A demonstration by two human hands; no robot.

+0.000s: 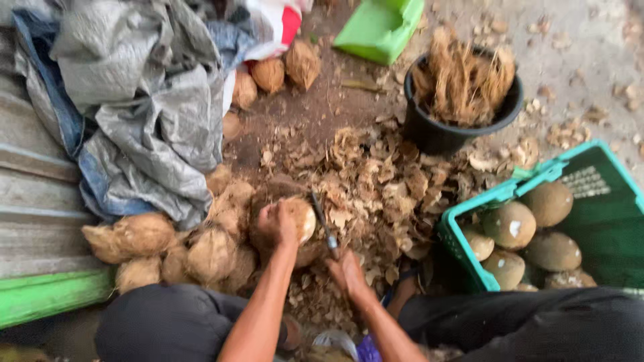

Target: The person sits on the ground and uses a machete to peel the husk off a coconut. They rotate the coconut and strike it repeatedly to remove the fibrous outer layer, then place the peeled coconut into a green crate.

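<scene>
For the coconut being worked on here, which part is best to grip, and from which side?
Grip the coconut over its rounded top, coming from above on its left, as the left hand does. That leaves its right side free, where the blade in the right hand stands close by, probably safest for the fingers.

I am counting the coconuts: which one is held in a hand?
The pale, partly husked round coconut under the left hand; the other coconuts lie untouched in the pile and crate.

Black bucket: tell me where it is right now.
In the head view the black bucket stands at upper right, full of brown husk fibre, behind the pile of husk chips and just above the green crate of peeled coconuts.
</scene>
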